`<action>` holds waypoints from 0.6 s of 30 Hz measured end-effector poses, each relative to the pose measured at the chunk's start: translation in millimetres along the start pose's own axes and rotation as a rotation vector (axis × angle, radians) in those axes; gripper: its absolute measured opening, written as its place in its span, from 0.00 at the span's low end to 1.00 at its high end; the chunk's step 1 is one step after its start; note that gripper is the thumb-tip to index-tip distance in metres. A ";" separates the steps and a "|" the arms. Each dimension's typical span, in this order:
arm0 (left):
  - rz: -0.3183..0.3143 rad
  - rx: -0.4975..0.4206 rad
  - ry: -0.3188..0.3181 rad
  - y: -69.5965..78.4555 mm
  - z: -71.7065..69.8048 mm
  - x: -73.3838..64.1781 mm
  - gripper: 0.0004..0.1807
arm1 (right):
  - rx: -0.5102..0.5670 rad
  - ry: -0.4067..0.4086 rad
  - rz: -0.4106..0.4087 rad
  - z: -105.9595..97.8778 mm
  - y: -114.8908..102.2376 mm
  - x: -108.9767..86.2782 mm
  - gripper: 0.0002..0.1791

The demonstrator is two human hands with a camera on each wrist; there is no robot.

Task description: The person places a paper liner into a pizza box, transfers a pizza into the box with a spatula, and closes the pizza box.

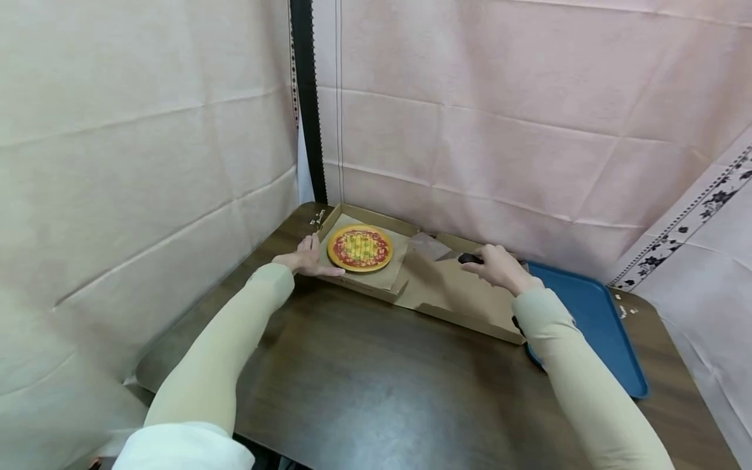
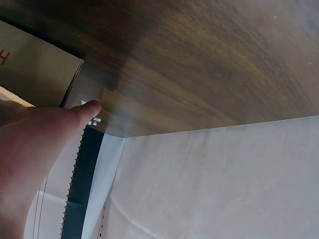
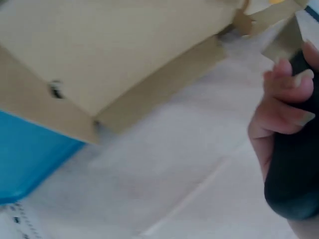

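A round toy-like pizza (image 1: pixel 360 249) with a yellow crust and red, yellow and green topping lies on a paper sheet in the left half of an opened cardboard pizza box (image 1: pixel 464 294). At the box's left front corner my left hand (image 1: pixel 307 258) rests against its side, fingers and thumb extended. My right hand (image 1: pixel 498 266) grips the black handle (image 3: pixel 294 164) of a pizza server, above the opened lid. Its broad, shiny metal blade (image 1: pixel 429 247) points left toward the pizza. In the left wrist view, the thumb stretches beside the box corner (image 2: pixel 75 67).
Right of the box, partly under its lid edge, a blue tray (image 1: pixel 605 333) lies on the dark wooden table (image 1: pixel 364 391). Pale cloth (image 1: pixel 499 117) hangs close behind the box and along the left side. Small white scraps (image 1: pixel 623 310) lie near the tray.
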State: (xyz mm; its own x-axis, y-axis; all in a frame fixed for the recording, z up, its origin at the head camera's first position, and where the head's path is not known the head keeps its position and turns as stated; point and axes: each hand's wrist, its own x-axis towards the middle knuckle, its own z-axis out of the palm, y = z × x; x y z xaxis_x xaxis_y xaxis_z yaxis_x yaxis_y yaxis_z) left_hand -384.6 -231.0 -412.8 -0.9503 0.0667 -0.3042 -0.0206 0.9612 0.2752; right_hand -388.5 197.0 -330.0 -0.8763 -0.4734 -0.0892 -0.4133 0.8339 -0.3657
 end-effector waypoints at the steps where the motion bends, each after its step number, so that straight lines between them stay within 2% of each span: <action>1: 0.002 -0.003 0.000 -1.7 2.8 3.6 0.72 | 0.007 0.032 -0.003 2.0 6.3 -4.4 0.17; 5: 0.016 -0.011 0.008 -3.8 10.0 5.7 0.72 | 0.039 0.158 -0.019 13.0 28.8 -19.5 0.17; 9: 0.018 -0.021 -0.013 -6.6 11.8 -1.5 0.72 | 0.071 0.238 0.012 25.3 48.5 -32.6 0.20; 11: 0.025 -0.038 -0.011 -11.5 13.7 2.3 0.76 | 0.065 0.280 0.034 28.8 58.3 -39.8 0.20; 15: 0.042 -0.017 0.020 -11.1 9.4 5.5 0.78 | 0.016 0.370 0.063 28.8 79.2 -55.9 0.19; 18: 0.047 0.003 0.031 -4.9 3.3 5.0 0.74 | -0.002 0.414 0.102 26.7 94.9 -70.2 0.19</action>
State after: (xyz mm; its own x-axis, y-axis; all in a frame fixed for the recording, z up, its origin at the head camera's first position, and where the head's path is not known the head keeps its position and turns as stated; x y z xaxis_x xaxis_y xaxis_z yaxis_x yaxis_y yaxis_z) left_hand -388.2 -234.5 -418.6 -0.9595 0.1034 -0.2622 0.0250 0.9579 0.2862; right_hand -359.6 301.8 -383.1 -0.9380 -0.2350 0.2550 -0.3195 0.8714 -0.3722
